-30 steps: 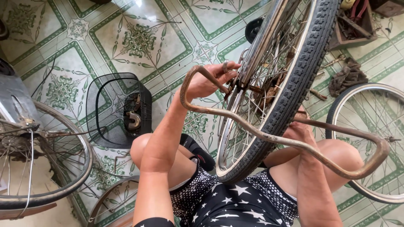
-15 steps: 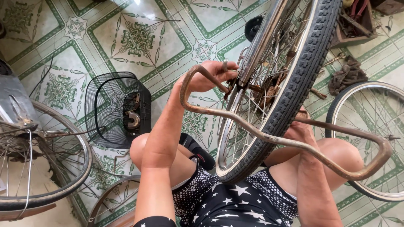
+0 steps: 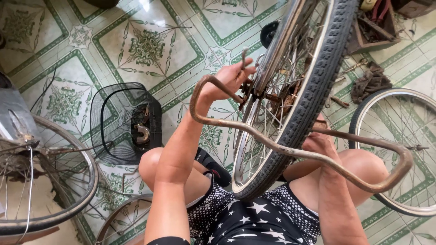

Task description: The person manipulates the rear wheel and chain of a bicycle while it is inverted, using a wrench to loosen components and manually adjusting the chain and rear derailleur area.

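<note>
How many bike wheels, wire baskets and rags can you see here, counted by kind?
Bike wheels: 4 (tyred wheel in hand, bare wheel at right, wheel at left, rim at bottom)
Wire baskets: 1
Rags: 1
Total: 6

Glossy cream floor tiles [image 3: 150,27] with green floral patterns and green borders cover the ground. Bright light glints near the top edge, beside a dark wooden tray [image 3: 363,38].
</note>
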